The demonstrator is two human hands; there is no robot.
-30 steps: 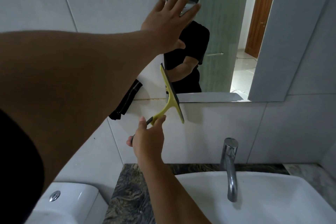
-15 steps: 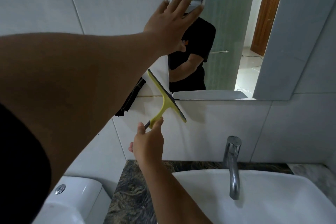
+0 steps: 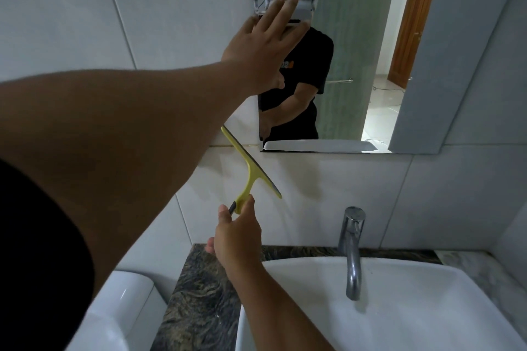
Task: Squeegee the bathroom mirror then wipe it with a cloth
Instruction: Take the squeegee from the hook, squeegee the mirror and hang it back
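The wall mirror (image 3: 356, 51) hangs above the sink and reflects a person in a black shirt. My left hand (image 3: 262, 45) lies flat and open against the mirror's left edge, fingers spread upward. My right hand (image 3: 238, 232) grips the handle of a yellow squeegee (image 3: 251, 168). Its blade slants from upper left to lower right, on the white tiles just below and left of the mirror's lower left corner. No cloth is in sight; my left arm covers the wall to the left.
A white sink (image 3: 399, 308) with a chrome tap (image 3: 352, 251) sits below on a dark marbled counter (image 3: 199, 293). A white toilet cistern (image 3: 122, 308) stands at the lower left. Tiled walls enclose the corner on the right.
The squeegee has slid down and left off the mirror's lower edge and its blade has tilted more slanted. My left hand stays pressed on the mirror.
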